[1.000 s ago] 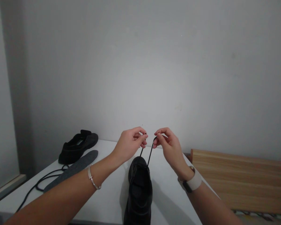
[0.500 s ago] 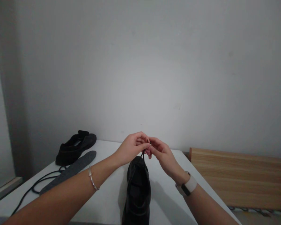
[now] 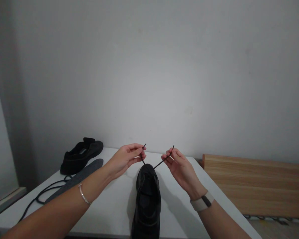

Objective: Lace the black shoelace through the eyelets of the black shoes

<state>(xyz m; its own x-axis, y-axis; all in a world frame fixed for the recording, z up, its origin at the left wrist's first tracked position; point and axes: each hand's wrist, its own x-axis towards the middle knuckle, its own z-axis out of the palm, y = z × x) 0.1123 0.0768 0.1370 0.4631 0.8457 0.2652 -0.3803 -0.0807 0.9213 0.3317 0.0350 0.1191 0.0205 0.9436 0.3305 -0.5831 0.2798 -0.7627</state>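
A black shoe [image 3: 147, 202] stands upright on the white table, its toe pointing away from me. Thin black shoelace [image 3: 160, 163] ends rise from its front in a V. Over the toe's left side, my left hand [image 3: 127, 160] pinches one end between thumb and fingers, with the tip poking up past them. My right hand [image 3: 180, 167], to the right of the toe, grips the other end, which is stretched taut and also sticks out above the fingers. How the lace runs through the eyelets is too dark to make out.
At the table's far left lies a second black shoe [image 3: 77, 157]. Beside it are a grey insole [image 3: 89, 168] and a loose black lace [image 3: 40, 195]. The white table [image 3: 107, 209] meets a grey wall behind, and a wooden board [image 3: 254, 186] stands off its right edge.
My hands were together above the shoe's toe; now they are apart, left hand leftward and right hand rightward. Each holds one lace end, and the lace has spread into a V.
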